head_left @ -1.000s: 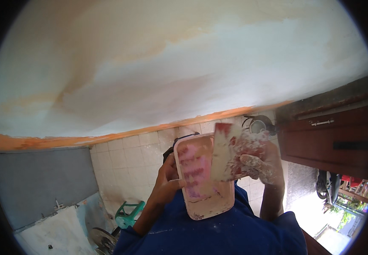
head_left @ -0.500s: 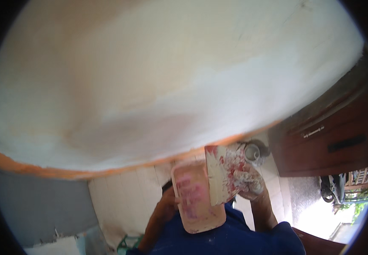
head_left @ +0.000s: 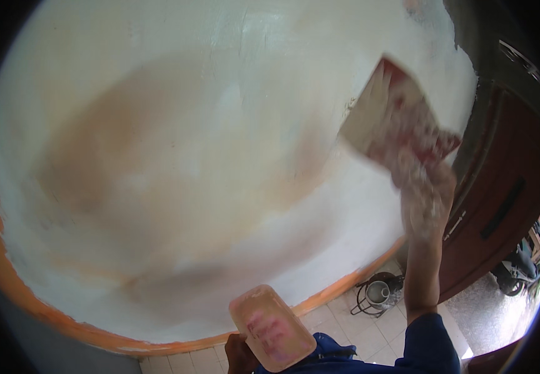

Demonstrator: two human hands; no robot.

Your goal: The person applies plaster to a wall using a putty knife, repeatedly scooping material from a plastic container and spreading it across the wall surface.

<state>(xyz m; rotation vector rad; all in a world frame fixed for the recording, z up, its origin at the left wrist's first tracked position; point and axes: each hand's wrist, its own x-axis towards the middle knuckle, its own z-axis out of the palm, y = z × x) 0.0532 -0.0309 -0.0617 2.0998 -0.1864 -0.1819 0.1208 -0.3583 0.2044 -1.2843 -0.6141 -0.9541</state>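
Observation:
My right hand [head_left: 424, 187], coated in whitish paste, is raised and closed around a wide red putty scraper [head_left: 401, 106] smeared with cream filler. The scraper's straight edge is at the patchy white and tan wall [head_left: 220, 124]; whether it touches cannot be told. Low in the view, my left hand [head_left: 240, 356] grips the side of a peach-coloured rectangular plastic tray [head_left: 270, 327] with pink smears. It is held tilted in front of my body, and most of this hand's fingers are hidden behind it.
An orange band [head_left: 64, 321] borders the wall's lower edge. On the tiled floor [head_left: 354, 315] stands a pale round container [head_left: 378, 292] beside a dark stand. To the right are a dark red door [head_left: 500, 187] and, outside, a parked motorbike [head_left: 516, 271].
My right hand has lifted the scraper from above the tray up to the wall. The tray sits lower in view, and my view has shifted up the wall.

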